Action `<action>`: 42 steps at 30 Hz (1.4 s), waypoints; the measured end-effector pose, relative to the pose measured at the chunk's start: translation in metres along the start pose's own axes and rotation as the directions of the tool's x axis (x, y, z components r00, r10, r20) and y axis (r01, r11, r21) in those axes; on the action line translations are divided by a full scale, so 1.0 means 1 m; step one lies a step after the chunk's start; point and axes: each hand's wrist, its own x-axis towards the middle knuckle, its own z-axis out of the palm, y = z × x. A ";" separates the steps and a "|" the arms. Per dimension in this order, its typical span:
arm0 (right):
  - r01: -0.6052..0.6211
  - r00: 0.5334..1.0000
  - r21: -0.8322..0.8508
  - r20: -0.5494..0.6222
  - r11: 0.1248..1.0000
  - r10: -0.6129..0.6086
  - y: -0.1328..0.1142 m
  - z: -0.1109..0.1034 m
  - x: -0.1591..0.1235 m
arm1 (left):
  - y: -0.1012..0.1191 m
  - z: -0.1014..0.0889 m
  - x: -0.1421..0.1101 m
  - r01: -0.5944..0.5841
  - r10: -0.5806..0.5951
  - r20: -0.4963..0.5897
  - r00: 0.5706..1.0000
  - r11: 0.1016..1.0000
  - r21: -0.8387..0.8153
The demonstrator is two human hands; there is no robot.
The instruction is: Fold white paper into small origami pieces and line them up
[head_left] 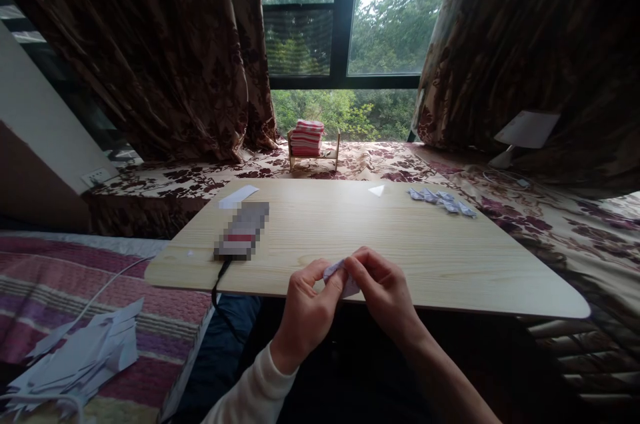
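Between my two hands, just over the table's near edge, is a small piece of folded white paper (352,287). My left hand (313,301) grips it, thumb on top and fingers curled round. My right hand (383,287) pinches its upper part with thumb and fingertips. Part of the paper is hidden behind the fingers. Several small folded paper pieces (443,201) lie in a cluster at the table's far right. A white paper triangle (377,191) lies near the far edge, and a white paper strip (239,196) rests at the far left.
The pale wooden table (310,231) has a blurred dark device (243,231) with a black cord at its left. Cut paper strips (80,357) pile on the striped bedspread (165,317). Behind stand a small rack of folded red-and-white cloths (307,139) and a lamp (527,129).
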 end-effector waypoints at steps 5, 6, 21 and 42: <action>-0.009 1.000 -0.099 -0.029 0.995 0.006 0.001 0.001 0.001 | -0.002 0.003 -0.001 0.016 -0.015 -0.065 0.998 1.000 0.010; 0.012 1.000 -0.146 -0.024 0.989 -0.015 0.001 -0.001 0.000 | -0.003 0.003 -0.001 0.024 -0.023 -0.076 0.997 1.000 0.011; 0.138 0.985 -0.170 0.124 0.976 -0.118 0.005 -0.006 -0.013 | -0.008 0.006 -0.002 0.209 -0.246 -0.043 0.968 0.891 -0.404; 0.091 0.995 -0.305 0.058 0.948 -0.077 0.001 -0.008 -0.012 | -0.006 -0.001 -0.003 0.019 -0.015 -0.178 0.984 1.000 0.021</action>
